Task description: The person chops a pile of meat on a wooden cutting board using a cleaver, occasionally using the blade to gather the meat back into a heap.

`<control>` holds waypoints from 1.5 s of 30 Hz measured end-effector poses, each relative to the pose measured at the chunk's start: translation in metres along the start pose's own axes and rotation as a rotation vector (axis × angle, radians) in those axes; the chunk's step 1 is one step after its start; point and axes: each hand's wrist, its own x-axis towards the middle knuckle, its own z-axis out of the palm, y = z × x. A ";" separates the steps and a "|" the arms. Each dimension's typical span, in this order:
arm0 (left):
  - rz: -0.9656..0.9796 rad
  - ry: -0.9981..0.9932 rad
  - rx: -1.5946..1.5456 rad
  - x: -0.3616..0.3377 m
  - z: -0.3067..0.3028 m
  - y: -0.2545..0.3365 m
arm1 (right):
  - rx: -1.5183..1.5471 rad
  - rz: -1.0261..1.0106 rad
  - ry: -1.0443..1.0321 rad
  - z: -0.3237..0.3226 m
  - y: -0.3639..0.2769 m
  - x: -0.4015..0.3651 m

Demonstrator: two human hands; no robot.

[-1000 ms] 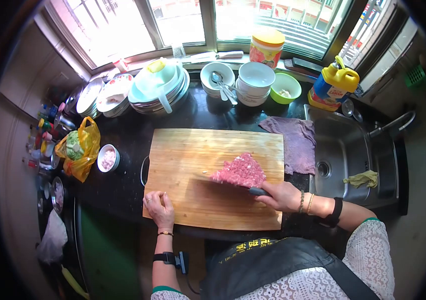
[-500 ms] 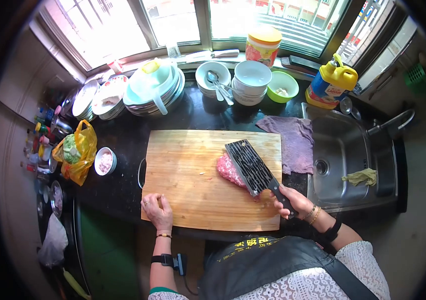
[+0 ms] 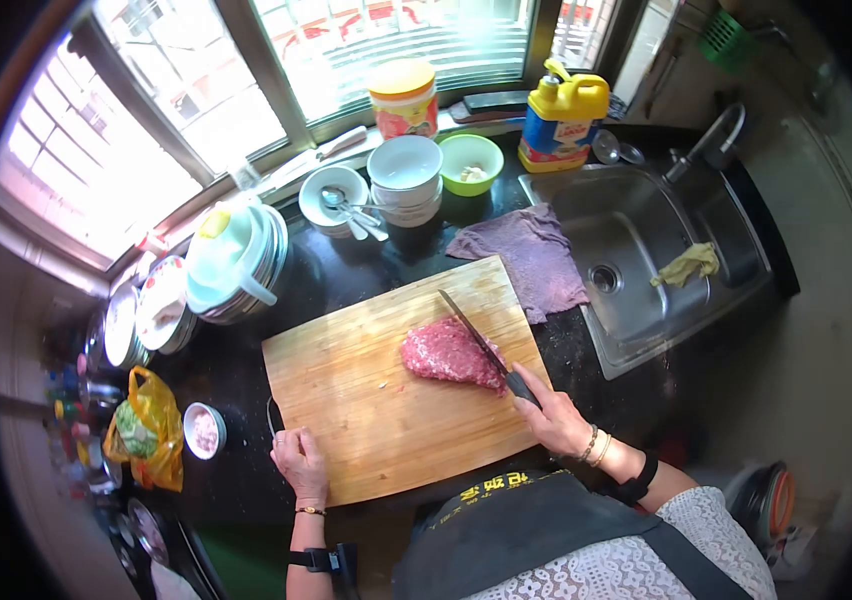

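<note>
My right hand [image 3: 556,420] is wrapped round the black handle of a cleaver [image 3: 476,332]. Its blade stands nearly edge-on to the camera, across the right part of a flattened mound of minced meat [image 3: 441,352]. Whether the edge has cut through the meat cannot be seen. The mince lies on a wooden cutting board [image 3: 346,380], with a few small bits beside it. At the board's front left edge, my left hand [image 3: 299,464] grips the board with curled fingers.
Left of the board are a small bowl of pale minced food [image 3: 204,431] and a yellow bag with a cabbage [image 3: 136,430]. Stacked dishes [image 3: 266,250] and bowls [image 3: 406,165] line the window side. A purple cloth [image 3: 531,255] lies by the sink [image 3: 596,230].
The cleaver has turned from showing its flat face to standing edge-on over the mince. More of the meat shows now. The camera view has rotated and shifted. My left hand stays at the board's edge.
</note>
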 end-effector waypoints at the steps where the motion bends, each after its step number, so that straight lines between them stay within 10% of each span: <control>1: 0.021 -0.004 -0.020 0.008 -0.001 -0.005 | 0.012 -0.032 0.047 0.003 -0.007 -0.003; 19: 0.255 -0.058 -0.101 0.068 0.025 -0.029 | 0.199 0.346 0.358 0.067 -0.025 -0.034; 45: 0.250 -0.038 -0.122 0.068 0.024 -0.031 | 0.183 0.255 0.333 0.077 -0.035 -0.013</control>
